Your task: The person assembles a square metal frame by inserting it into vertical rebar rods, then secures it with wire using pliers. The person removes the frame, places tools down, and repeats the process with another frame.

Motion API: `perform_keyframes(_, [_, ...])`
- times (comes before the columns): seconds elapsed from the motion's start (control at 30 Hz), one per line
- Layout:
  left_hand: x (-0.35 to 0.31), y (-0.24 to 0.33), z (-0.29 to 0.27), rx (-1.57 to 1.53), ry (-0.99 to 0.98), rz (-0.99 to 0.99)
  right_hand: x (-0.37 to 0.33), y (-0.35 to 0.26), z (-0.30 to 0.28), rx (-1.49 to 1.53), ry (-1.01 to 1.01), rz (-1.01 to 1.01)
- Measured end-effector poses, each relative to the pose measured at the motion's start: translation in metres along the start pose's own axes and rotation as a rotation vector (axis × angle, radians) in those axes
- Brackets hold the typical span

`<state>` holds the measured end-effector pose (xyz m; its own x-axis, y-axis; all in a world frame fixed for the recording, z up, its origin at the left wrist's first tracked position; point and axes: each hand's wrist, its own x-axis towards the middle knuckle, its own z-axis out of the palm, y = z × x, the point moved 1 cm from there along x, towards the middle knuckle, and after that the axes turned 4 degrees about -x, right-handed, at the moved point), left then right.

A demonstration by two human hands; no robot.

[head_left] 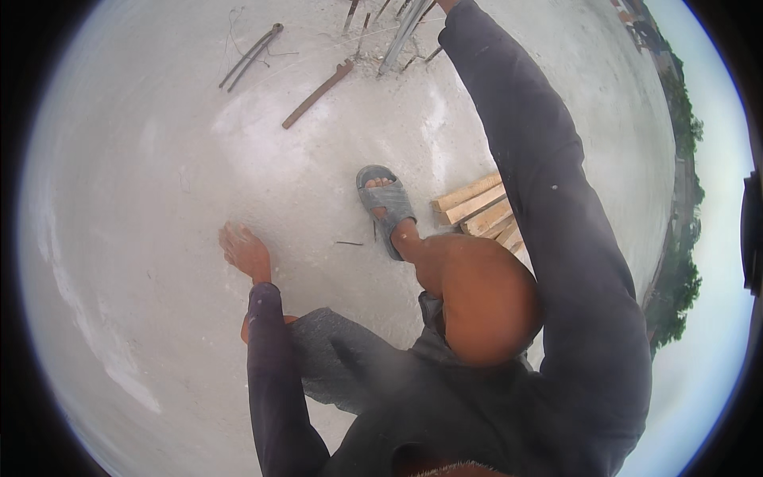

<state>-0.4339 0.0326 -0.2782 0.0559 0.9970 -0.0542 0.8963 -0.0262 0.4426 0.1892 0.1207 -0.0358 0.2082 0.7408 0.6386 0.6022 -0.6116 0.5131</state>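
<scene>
My left hand (245, 250) is over the pale concrete surface (159, 207), fingers stretched and slightly apart, holding nothing. Whether it rests on the concrete cannot be made out. My right arm reaches up and forward; only a bit of the right hand (447, 4) shows at the upper edge, its fingers cut off. Nearest to it stand a grey metal strip (404, 38) and several rusty reinforcing bars (363, 33). On the concrete left of them lie long-handled pincers (253, 57) and a brown hammer-like tool (318, 94) with a straight handle.
Sawn wooden battens (477, 203) lie in a stack beneath my right arm. My sandalled foot (385, 208) is planted in the middle, near a short dark rod (349, 243). Thin wire (233, 32) curls by the pincers. Trees (675, 298) stand beyond the slab's right edge.
</scene>
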Motion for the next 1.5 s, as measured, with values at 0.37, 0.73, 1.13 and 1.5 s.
perform_keyframes(0.37, [-0.001, -0.018, 0.010, -0.083, 0.033, -0.156, 0.016, 0.001, 0.035, 0.464, 0.024, 0.282])
perform_keyframes(0.73, [-0.010, -0.073, 0.018, 0.185, 0.132, -0.389, 0.020, 0.006, 0.073, 0.495, -0.174, 0.216])
perform_keyframes(1.13, [-0.002, -0.069, 0.012, 0.094, -0.027, -0.425, 0.027, 0.009, 0.034, 0.217, 0.083, 0.146])
perform_keyframes(1.5, [-0.022, -0.043, 0.023, 0.356, 0.052, -0.339, -0.020, -0.022, 0.074, 0.560, -0.066, 0.325])
